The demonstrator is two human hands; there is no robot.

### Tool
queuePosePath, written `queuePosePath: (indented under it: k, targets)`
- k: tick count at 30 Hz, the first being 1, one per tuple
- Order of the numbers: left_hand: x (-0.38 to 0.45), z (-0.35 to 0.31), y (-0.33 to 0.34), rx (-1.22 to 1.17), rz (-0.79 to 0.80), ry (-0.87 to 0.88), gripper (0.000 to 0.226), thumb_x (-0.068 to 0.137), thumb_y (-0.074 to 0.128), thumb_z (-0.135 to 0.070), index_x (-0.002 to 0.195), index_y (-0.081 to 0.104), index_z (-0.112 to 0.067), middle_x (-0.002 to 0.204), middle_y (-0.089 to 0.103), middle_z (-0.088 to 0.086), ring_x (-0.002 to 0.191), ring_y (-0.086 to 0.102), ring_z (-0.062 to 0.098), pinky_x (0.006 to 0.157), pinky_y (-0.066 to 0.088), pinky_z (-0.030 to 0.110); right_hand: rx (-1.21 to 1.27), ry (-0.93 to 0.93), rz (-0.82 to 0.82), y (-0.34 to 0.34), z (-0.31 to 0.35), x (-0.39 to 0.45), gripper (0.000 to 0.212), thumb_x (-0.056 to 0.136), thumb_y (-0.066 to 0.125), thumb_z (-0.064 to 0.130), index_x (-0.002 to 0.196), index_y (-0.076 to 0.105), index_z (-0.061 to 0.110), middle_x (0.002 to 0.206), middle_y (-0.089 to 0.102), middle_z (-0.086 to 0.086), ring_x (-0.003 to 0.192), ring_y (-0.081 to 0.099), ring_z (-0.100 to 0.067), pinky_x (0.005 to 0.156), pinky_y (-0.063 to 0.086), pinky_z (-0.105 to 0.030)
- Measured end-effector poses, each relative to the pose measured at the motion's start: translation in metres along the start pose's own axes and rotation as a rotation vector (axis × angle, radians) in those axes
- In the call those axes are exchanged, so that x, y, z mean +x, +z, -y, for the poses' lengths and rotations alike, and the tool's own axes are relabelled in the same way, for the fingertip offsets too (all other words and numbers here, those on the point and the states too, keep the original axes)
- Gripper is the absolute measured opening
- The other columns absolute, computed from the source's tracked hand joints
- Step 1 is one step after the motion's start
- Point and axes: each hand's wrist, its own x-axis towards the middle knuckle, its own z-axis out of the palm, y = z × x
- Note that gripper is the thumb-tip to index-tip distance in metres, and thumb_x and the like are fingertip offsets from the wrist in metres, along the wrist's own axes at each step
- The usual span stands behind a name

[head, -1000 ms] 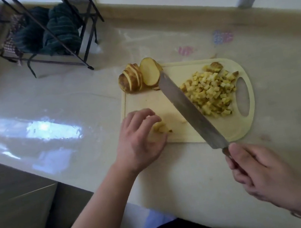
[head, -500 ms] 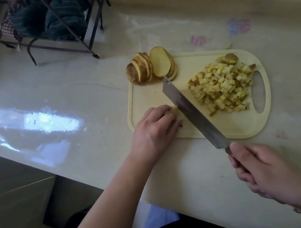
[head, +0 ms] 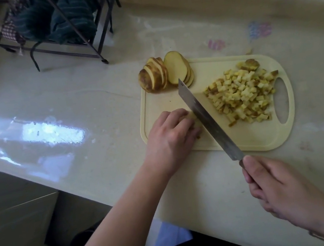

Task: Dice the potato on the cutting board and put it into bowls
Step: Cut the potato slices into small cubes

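Steadying a pale potato piece (head: 192, 117) at frame centre, the left hand (head: 170, 138) pins it for dicing; the long steel knife (head: 207, 119) is clenched by the right hand (head: 274, 185).

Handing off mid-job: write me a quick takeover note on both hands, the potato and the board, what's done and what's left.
Left hand: fingers curled over a small batch of potato pieces at the near-left of the cutting board, pinning them down.
Right hand: grips the knife by its handle; the blade lies right beside the left fingertips.
Done: a pile of diced potato sits at the board's right end, near the handle hole.
Left: dice the held batch, then the potato slices leaning at the far-left corner. No bowl is in view, so nothing has been seen transferred.
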Motion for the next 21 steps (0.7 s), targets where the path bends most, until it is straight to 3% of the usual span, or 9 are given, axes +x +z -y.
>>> queuePosePath:
  k: [11, 21]
  targets:
    - [0.006, 0.002, -0.002, -0.067, -0.014, 0.088, 0.007, 0.083, 0.076, -0.004, 0.086, 0.073, 0.001, 0.095, 0.068, 0.016, 0.092, 0.064, 0.033, 0.079, 0.055, 0.042, -0.069, -0.019, -0.019, 0.002, 0.005, -0.007, 0.067, 0.072, 0.034, 0.083, 0.075, 0.048, 0.018, 0.052, 0.042, 0.003, 0.043, 0.033, -0.008, 0.042, 0.028, -0.018]
    - [0.01, 0.004, 0.0, -0.131, 0.036, 0.044, 0.007, 0.082, 0.075, -0.001, 0.088, 0.077, 0.002, 0.099, 0.073, 0.014, 0.092, 0.068, 0.029, 0.083, 0.056, 0.034, -0.144, -0.057, -0.039, 0.009, -0.004, -0.012, 0.064, 0.077, 0.03, 0.08, 0.074, 0.043, 0.017, 0.05, 0.036, 0.005, 0.045, 0.031, -0.008, 0.05, 0.029, -0.031]
